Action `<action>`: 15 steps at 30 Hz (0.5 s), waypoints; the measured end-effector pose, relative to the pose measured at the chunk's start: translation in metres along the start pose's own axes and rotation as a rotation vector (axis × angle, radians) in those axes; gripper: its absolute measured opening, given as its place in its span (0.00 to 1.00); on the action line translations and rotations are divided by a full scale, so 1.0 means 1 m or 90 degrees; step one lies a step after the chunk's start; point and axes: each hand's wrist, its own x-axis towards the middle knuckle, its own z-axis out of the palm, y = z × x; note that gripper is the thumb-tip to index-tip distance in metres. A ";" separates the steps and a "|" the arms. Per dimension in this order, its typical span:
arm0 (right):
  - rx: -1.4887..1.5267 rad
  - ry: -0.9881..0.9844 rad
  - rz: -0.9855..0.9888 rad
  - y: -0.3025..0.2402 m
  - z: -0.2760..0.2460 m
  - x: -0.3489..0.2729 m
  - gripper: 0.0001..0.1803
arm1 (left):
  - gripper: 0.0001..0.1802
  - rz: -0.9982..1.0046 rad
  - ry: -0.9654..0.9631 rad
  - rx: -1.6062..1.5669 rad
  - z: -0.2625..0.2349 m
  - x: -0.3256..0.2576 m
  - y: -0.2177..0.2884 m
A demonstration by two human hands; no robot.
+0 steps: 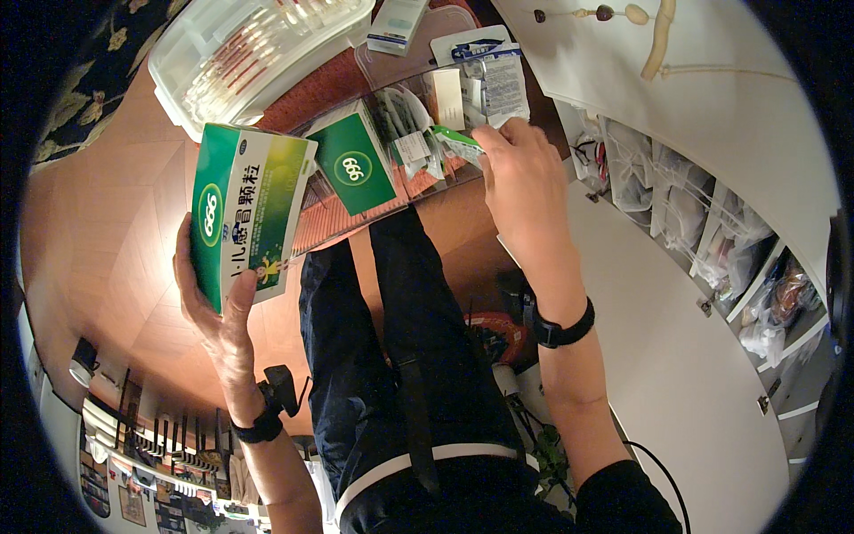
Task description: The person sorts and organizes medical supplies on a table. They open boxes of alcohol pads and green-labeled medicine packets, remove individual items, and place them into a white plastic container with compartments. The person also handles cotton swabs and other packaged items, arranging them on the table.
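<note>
My left hand grips a green and yellow medicine box by its lower end, tilted in front of the left part of a clear plastic organizer. Inside the organizer a second green medicine box lies left of centre. Beside it are blister packs and small pouches and a cream-coloured small box. At the organizer's right end, my right hand has its fingers closed on a small green-edged packet. The fingertips partly hide that packet.
A lidless white plastic tub with bundled cotton swabs stands at the far left. Behind the organizer are a small pale box and a blue-and-white pouch. At right, an open white cabinet holds several plastic bags. My legs are below.
</note>
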 end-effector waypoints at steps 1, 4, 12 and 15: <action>-0.003 -0.009 -0.012 0.000 -0.003 -0.001 0.07 | 0.50 0.001 0.002 0.004 0.000 0.000 0.000; -0.006 -0.029 -0.029 -0.002 -0.011 -0.004 0.06 | 0.51 -0.002 0.002 -0.004 0.001 0.000 0.002; -0.034 -0.064 0.005 -0.016 0.013 0.012 0.06 | 0.51 -0.012 0.003 -0.009 0.002 0.000 0.003; -0.042 -0.057 -0.004 -0.017 0.033 0.024 0.09 | 0.51 -0.008 0.000 0.002 0.002 0.000 0.003</action>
